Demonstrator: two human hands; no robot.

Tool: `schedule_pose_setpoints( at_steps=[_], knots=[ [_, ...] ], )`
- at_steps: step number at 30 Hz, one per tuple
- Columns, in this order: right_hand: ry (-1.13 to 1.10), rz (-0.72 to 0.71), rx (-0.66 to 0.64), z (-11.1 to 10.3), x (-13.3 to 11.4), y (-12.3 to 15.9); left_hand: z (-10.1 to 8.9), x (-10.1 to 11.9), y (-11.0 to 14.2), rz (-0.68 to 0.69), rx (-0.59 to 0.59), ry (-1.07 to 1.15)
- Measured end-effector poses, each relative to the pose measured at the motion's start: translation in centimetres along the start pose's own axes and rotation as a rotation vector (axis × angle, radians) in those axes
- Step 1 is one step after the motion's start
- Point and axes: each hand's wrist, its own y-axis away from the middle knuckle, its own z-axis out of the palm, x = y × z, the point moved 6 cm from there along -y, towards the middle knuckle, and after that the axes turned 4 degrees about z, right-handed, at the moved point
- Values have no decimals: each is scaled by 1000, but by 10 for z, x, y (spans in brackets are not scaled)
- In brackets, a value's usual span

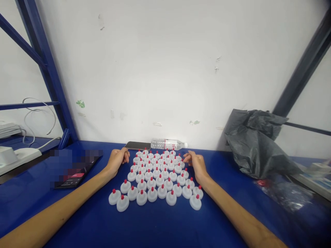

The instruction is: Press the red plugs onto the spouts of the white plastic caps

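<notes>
The left hand (117, 162) has its fingers curled inward; whether they grip anything cannot be told. Rightward of them spread the white caps (156, 174), likely light, stiff and smooth, best pinched by rim or red tip (152, 189). Beyond, the right hand's (196, 163) fingers are loosely parted, apparently holding nothing.
</notes>
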Motion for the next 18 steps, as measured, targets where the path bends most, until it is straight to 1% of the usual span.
schedule_pose_setpoints(
  at_steps=[3,18],
  knots=[
    [6,-2,-3,0,-1,1,-1,-1,0,-19,20,25],
    [6,10,-12,1,2,-2,-1,-3,-1,-34,15,32]
  ],
)
